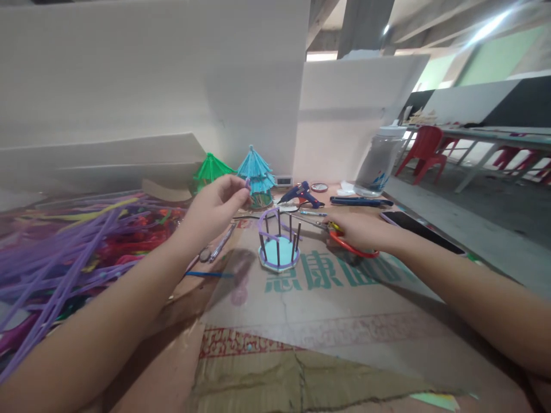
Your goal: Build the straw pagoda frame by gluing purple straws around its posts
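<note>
My left hand [221, 201] is raised left of centre, its thumb and fingers pinching the end of a purple pipe cleaner [247, 183]. At the right, my right hand [359, 229] is closed on red-handled scissors [353, 248], whose blades point left over the cardboard. Between the hands stands a small round model with a pale blue base [282, 254] edged in purple. Several dark upright sticks rise from it, and a purple pipe cleaner loop [261, 221] curves around their tops at the left.
A pile of pipe cleaners [99, 241] covers the left side. Behind are green [210, 167] and blue [253, 163] umbrella-shaped roofs, a glue gun [301, 194], a box cutter [361, 201], a bottle [379, 163] and a phone [424, 232]. Printed cardboard [327, 310] lies beneath.
</note>
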A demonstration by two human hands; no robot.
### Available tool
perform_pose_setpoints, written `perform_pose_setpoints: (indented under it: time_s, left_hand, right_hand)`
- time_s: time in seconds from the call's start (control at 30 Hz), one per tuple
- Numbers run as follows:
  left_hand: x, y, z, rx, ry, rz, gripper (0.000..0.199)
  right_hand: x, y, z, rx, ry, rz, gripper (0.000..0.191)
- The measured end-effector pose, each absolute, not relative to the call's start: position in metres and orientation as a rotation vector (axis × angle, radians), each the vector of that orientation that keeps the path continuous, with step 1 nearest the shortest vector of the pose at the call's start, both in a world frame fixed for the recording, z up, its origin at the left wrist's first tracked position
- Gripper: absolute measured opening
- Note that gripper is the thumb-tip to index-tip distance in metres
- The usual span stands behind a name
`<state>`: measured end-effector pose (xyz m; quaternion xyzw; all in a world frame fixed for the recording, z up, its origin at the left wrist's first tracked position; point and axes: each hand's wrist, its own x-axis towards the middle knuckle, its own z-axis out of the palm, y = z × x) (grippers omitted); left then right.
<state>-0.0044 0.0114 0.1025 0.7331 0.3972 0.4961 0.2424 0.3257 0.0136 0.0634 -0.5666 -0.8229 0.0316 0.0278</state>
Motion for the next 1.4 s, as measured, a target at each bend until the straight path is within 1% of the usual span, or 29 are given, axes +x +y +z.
perform_pose_setpoints:
  time_s: [0.1, 0.2, 0.3, 0.43, 0.6, 0.73, 0.83, 0.9, 0.97, 1.13, 1.2, 1.27, 1.33, 1.4]
  left_hand:
    - [-0.01, 0.023, 0.083, 1.96, 1.099, 1.413, 0.023]
    - [-0.021, 0.032, 0.054, 1.89, 1.204, 1.348, 0.028]
    - [-0.027, 0.033, 0.022, 1.764, 1.227, 1.289, 0.033]
    - [-0.021, 0.024, -0.002, 1.644, 1.182, 1.22, 0.043]
    - [-0.015, 0.011, -0.003, 1.592, 1.089, 1.148, 0.044]
    - [-0.013, 0.009, 0.0, 1.457, 1.012, 1.118, 0.047]
    - [-0.011, 0.008, 0.0, 1.421, 0.968, 1.084, 0.05]
    - [-0.01, 0.008, -0.001, 1.417, 0.955, 1.083, 0.052]
    - [-0.01, 0.009, -0.001, 1.42, 0.953, 1.086, 0.052]
    - [-0.011, 0.012, -0.004, 1.405, 0.943, 1.052, 0.055]
    - [-0.012, 0.013, -0.004, 1.385, 0.937, 1.013, 0.058]
    - [-0.012, 0.013, -0.003, 1.357, 0.915, 0.962, 0.059]
    - [-0.013, 0.012, -0.001, 1.315, 0.882, 0.924, 0.057]
    - [-0.014, 0.012, 0.002, 1.269, 0.858, 0.909, 0.053]
  right_hand:
    - [0.322, 0.012, 0.06, -1.704, -2.653, 0.096, 0.031]
    - [0.325, 0.016, 0.06, -1.701, -2.648, 0.132, 0.036]
    - [0.329, 0.031, 0.062, -1.75, -2.468, 0.116, 0.043]
    - [0.323, 0.069, 0.064, -1.7, -2.185, 0.13, 0.044]
    - [0.307, 0.123, 0.06, -1.724, -2.077, 0.23, 0.047]
    - [0.295, 0.148, 0.049, -1.725, -2.083, 0.37, 0.049]
    - [0.288, 0.156, 0.04, -1.743, -2.057, 0.439, 0.042]
    - [0.287, 0.158, 0.036, -1.747, -2.033, 0.469, 0.035]
    - [0.287, 0.157, 0.033, -1.735, -2.012, 0.488, 0.034]
    - [0.285, 0.151, 0.036, -1.73, -1.911, 0.483, 0.037]
    - [0.283, 0.146, 0.043, -1.704, -1.864, 0.458, 0.036]
    - [0.283, 0.137, 0.052, -1.659, -1.821, 0.435, 0.04]
    - [0.287, 0.123, 0.062, -1.604, -1.789, 0.425, 0.045]
    - [0.293, 0.106, 0.073, -1.538, -1.789, 0.433, 0.045]
